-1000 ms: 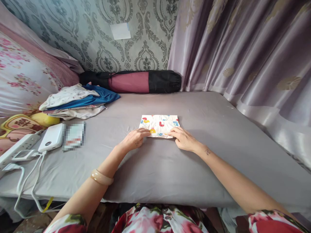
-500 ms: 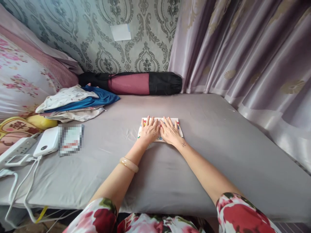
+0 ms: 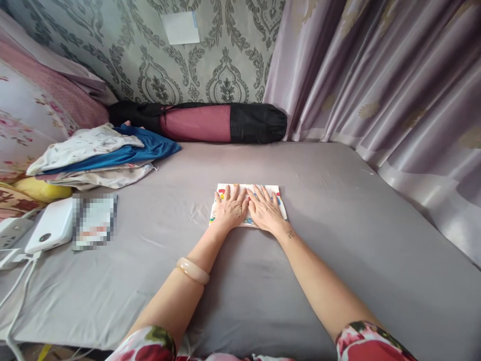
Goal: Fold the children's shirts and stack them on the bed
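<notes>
A small folded white cloth (image 3: 280,194) with coloured prints lies on the grey bed sheet (image 3: 338,210) in the middle of the view. My left hand (image 3: 231,208) rests flat on the cloth's left half, fingers stretched out. Beside it, my right hand (image 3: 265,210) presses flat on the right half, fingers spread. The two hands touch side by side and hide most of the cloth. A pale bangle (image 3: 192,271) sits on my left forearm.
A pile of folded clothes (image 3: 101,158) lies at the left. A rolled mat in a black and red bag (image 3: 203,122) lies against the patterned wall. A white power bank (image 3: 50,231) and cables sit at the left edge. Purple curtains (image 3: 394,85) hang on the right.
My hands moved from pinching the cloth's near edge to lying flat on top of it, side by side. The view shifted slightly forward and left.
</notes>
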Tool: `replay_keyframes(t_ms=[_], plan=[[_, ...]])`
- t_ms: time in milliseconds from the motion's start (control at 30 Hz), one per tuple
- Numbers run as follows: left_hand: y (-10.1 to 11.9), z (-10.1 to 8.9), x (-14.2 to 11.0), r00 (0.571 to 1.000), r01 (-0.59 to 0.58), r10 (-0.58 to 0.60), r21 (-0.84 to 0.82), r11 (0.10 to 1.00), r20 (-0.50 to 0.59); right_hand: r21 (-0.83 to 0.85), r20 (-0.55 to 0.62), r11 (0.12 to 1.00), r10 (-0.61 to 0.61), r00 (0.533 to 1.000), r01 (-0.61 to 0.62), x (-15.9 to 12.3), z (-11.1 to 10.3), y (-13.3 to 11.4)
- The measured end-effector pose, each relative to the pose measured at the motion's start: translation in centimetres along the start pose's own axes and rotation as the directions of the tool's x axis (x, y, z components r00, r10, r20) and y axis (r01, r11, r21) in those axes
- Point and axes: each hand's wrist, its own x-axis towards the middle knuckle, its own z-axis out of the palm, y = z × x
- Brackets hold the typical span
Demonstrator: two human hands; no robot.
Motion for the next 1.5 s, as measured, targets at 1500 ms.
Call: replay_keyframes(t_ms=[1500], plan=[[-0.2,-0.5,0.8,0.997,-0.067,0.067,-0.008,0.998,-0.028,0.03,-0.006,0.999,-0.019,1.0,0.019,1.2,0.4,-0.1]])
